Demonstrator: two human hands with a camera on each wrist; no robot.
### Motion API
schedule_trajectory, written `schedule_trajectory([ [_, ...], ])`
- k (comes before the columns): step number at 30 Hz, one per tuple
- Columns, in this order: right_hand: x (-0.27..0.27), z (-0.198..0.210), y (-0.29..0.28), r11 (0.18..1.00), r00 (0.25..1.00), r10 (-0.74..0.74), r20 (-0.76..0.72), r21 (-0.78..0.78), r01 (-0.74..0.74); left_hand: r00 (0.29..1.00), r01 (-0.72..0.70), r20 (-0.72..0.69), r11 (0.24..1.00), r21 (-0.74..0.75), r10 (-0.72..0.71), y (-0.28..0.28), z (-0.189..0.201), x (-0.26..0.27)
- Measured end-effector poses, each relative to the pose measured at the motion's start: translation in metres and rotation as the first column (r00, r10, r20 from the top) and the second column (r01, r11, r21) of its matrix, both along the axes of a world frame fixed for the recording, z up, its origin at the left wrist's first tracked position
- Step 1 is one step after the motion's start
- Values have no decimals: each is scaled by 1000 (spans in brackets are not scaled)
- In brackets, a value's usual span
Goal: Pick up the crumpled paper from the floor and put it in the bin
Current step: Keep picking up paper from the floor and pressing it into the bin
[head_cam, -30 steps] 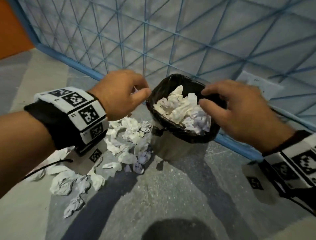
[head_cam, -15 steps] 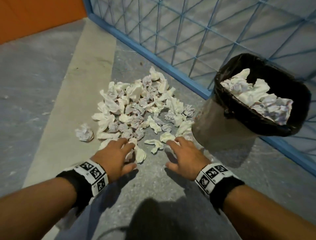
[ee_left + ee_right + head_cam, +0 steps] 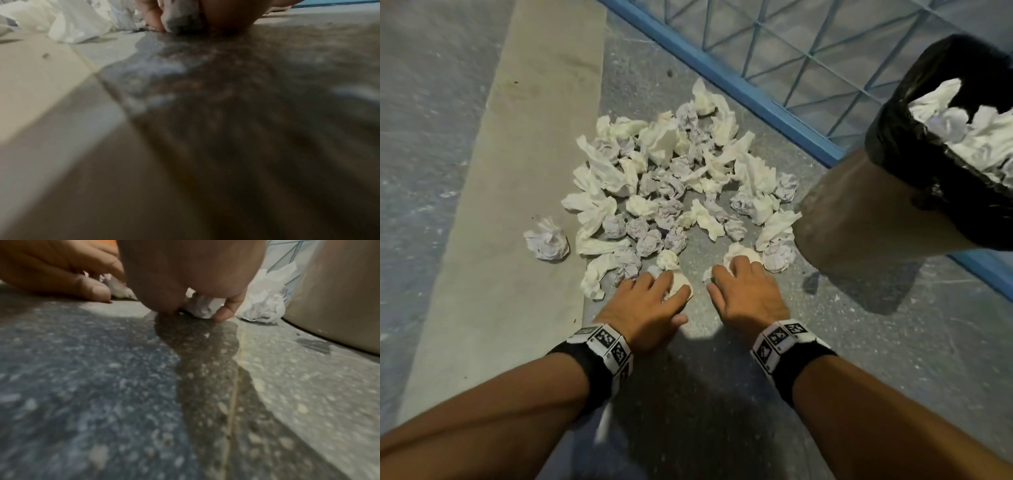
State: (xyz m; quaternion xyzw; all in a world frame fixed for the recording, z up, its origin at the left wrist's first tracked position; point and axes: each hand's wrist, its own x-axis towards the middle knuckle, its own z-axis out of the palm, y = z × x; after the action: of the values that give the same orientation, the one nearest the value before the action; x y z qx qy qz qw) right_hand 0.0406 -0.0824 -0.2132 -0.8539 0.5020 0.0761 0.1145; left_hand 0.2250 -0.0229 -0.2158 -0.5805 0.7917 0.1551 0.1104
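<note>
Many crumpled white paper balls (image 3: 671,192) lie in a pile on the floor, left of the bin (image 3: 859,212). The bin has a black liner (image 3: 893,144) and is heaped with crumpled paper (image 3: 983,137). My left hand (image 3: 657,291) is down at the pile's near edge, fingers curled over one paper ball (image 3: 681,286). My right hand (image 3: 736,279) is beside it, curled round another paper ball (image 3: 202,308) that touches the floor. In the blurred left wrist view, finger and thumb enclose a shadowed ball (image 3: 180,17).
A blue metal grid fence (image 3: 756,68) runs diagonally behind the pile and bin. A lone paper ball (image 3: 548,240) lies apart on the pale floor strip (image 3: 517,171). Speckled grey floor (image 3: 705,394) spreads between my forearms.
Both hands left the bin's rim and came down to the near edge of the pile. Their fingers now curl round paper balls on the floor.
</note>
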Motion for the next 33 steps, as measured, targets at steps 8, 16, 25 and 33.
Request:
schedule_trajectory([
  [8, -16, 12, -9, 979, 996, 69, 51, 188, -77, 1000, -25, 19, 996, 89, 23, -18, 11, -2],
  [16, -57, 121, -15, 945, 962, 203, 184, 220, -241, 989, 135, -58, 990, -48, -138, -41, 88, -13],
  [25, -133, 292, -47, 987, 820, 42, 571, -149, 53, 933, 16, -304, 868, -497, -191, -117, 254, -85],
  [33, -179, 238, -139, 903, 860, -376, 345, -74, 424, 899, -117, -427, 888, -445, -95, -185, 295, -197],
])
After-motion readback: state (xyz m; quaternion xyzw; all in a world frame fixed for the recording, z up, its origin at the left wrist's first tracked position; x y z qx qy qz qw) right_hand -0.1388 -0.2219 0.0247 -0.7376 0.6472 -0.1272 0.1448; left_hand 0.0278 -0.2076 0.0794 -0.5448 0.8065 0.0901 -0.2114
